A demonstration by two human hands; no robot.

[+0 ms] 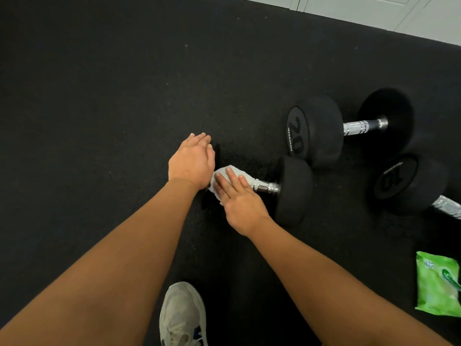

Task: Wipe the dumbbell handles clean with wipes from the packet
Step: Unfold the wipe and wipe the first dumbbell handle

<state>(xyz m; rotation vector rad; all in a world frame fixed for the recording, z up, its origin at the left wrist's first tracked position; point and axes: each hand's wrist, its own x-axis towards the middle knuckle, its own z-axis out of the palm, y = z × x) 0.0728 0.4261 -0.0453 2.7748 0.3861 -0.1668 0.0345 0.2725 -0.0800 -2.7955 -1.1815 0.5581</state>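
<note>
Dumbbell handles were my job, and the nearest dumbbell lay on the black rubber floor right in front of me, its far head mostly hidden under my left hand. That hand was flat, fingers straight and together, gripping nothing, only resting on the hidden head to steady it. My right hand was also flat and open, pressing a white wipe onto the handle rather than wrapping it; a short stretch of bare chrome showed between my fingers and the near head. Two more dumbbells waited to the right, one marked 20 and one marked 10, both handles untouched as far as I could judge. The green wipes packet lay well apart by my right forearm, and my grey shoe stood below. The risk, as I judged it, was that a flat palm would clean only the top of the handle, and that a hard push would roll the round heads away, dragging the wipe onto the floor.
</note>
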